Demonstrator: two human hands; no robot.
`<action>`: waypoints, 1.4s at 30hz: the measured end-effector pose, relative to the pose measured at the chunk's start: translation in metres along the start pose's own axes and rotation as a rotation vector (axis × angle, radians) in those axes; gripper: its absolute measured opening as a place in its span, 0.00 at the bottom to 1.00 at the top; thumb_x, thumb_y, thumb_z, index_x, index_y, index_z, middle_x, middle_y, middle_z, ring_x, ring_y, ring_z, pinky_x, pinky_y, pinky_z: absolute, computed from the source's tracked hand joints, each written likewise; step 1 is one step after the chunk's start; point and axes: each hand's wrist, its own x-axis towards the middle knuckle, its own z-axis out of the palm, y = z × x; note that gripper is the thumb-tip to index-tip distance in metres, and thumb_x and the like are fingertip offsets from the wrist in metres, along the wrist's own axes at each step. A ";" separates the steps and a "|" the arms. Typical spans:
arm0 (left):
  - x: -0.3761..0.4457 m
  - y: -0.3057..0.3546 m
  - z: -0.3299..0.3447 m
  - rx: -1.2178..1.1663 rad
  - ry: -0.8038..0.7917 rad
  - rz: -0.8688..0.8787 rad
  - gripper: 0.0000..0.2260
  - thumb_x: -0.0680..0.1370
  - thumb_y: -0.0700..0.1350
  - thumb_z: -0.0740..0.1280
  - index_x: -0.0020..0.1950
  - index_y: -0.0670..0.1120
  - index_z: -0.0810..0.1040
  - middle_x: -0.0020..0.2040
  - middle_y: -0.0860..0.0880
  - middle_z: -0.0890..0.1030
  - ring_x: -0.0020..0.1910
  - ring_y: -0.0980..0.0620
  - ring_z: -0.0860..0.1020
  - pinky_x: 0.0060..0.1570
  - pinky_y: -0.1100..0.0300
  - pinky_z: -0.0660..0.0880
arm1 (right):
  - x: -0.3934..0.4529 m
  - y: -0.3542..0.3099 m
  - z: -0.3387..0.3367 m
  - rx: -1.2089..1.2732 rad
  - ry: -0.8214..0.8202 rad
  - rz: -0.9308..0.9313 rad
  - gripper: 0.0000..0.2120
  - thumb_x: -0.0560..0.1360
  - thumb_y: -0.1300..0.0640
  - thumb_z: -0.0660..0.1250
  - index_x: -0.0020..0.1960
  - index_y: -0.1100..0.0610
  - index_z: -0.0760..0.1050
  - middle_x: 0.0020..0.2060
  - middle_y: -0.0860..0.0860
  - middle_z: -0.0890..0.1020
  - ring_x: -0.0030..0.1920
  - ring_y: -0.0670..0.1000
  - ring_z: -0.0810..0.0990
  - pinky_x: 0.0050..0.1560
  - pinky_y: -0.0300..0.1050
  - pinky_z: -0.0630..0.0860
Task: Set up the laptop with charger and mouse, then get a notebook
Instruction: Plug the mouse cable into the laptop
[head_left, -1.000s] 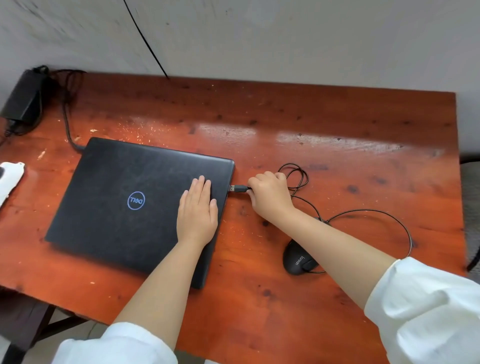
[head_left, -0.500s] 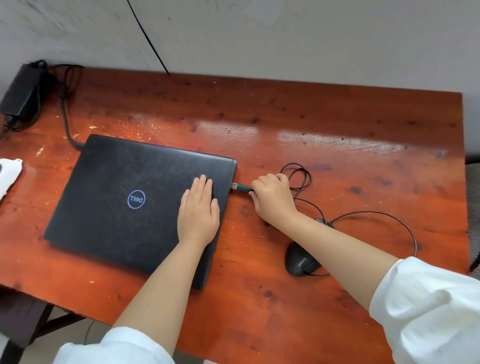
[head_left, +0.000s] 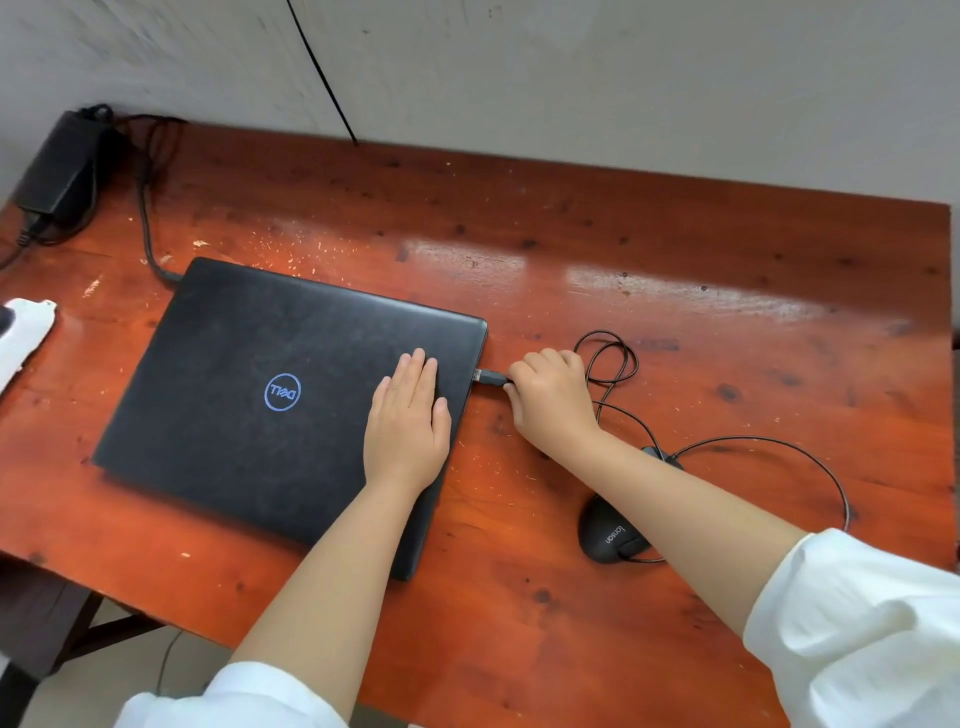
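A closed black laptop (head_left: 249, 395) with a blue round logo lies on the red-brown wooden table (head_left: 675, 291). My left hand (head_left: 408, 421) rests flat on its lid near the right edge. My right hand (head_left: 553, 397) pinches the mouse's USB plug (head_left: 488, 376) at the laptop's right side. The black mouse (head_left: 608, 535) sits to the right, partly under my right forearm, its thin cable (head_left: 779, 447) looping over the table. The black charger brick (head_left: 65, 166) lies at the far left corner, and its cable (head_left: 148, 234) reaches the laptop's back left corner.
A white object (head_left: 23, 332) lies at the table's left edge. A grey wall (head_left: 571, 78) runs behind the table, with a thin black wire (head_left: 322, 73) hanging down it. The floor and a dark frame show below the near left edge.
Both hands stay where they were on the lid and the plug. The view has shifted slightly.
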 end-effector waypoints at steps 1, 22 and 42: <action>0.000 0.000 0.000 0.002 -0.001 -0.001 0.20 0.80 0.40 0.57 0.72 0.39 0.62 0.75 0.42 0.63 0.75 0.46 0.58 0.74 0.52 0.53 | -0.002 -0.003 0.000 -0.005 0.003 -0.004 0.10 0.56 0.70 0.78 0.27 0.64 0.76 0.22 0.57 0.79 0.26 0.57 0.79 0.35 0.49 0.78; 0.001 0.003 0.000 0.091 -0.055 -0.011 0.22 0.81 0.42 0.54 0.74 0.40 0.57 0.76 0.44 0.59 0.76 0.48 0.54 0.75 0.54 0.51 | 0.008 0.000 0.007 -0.059 -0.056 -0.156 0.14 0.46 0.72 0.78 0.24 0.63 0.75 0.20 0.55 0.77 0.23 0.56 0.76 0.27 0.39 0.75; -0.117 -0.205 -0.093 0.263 -0.150 0.017 0.22 0.81 0.47 0.54 0.74 0.40 0.57 0.75 0.44 0.60 0.75 0.49 0.56 0.72 0.54 0.57 | -0.059 -0.209 0.067 -0.201 -0.192 0.044 0.13 0.75 0.54 0.61 0.53 0.63 0.74 0.55 0.58 0.78 0.59 0.58 0.74 0.63 0.51 0.65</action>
